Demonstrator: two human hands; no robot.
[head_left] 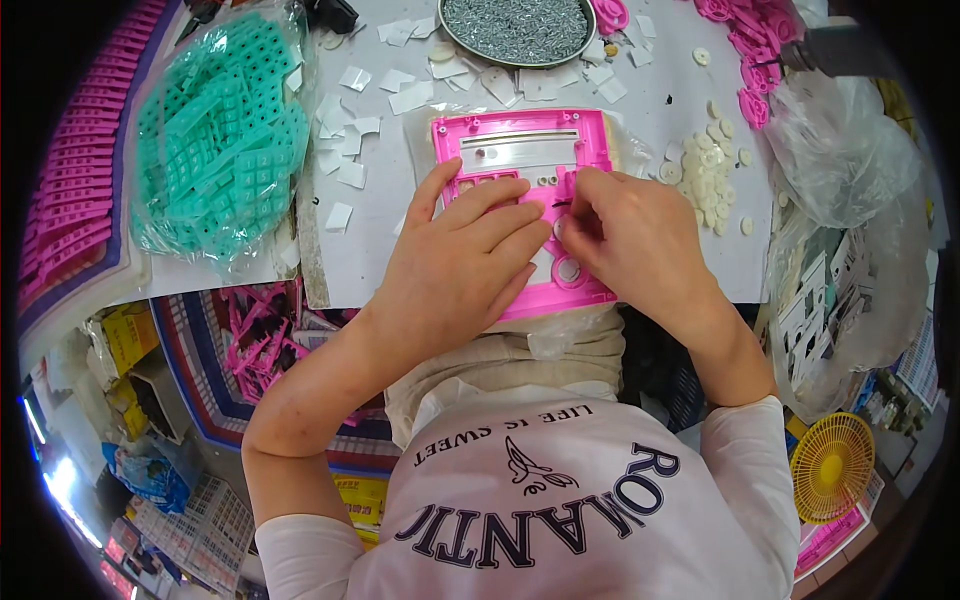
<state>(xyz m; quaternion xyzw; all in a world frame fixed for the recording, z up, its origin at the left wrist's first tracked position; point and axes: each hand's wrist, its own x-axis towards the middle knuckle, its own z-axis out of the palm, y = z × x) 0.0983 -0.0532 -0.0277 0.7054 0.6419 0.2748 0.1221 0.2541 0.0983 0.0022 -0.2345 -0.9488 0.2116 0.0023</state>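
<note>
A pink plastic housing (592, 150) with a long window and rows of cut-outs lies on the table in front of me. My left hand (450, 260) rests flat on its left part, fingers spread and pressing on it. Over the right side of the housing, my right hand (635, 225) is closed in a pinch. A small dark bit shows at its fingertips, too small to name. Just below those fingers, a round ring-shaped part (568, 270) sits in the housing. My hands hide much of the housing's middle.
A metal bowl of screws (515, 35) stands at the back. Cream discs (708, 180) and pink parts (752, 50) lie right, near a dark tool (845, 50). White squares (412, 97) are scattered left, beside a bag of green keypads (220, 150).
</note>
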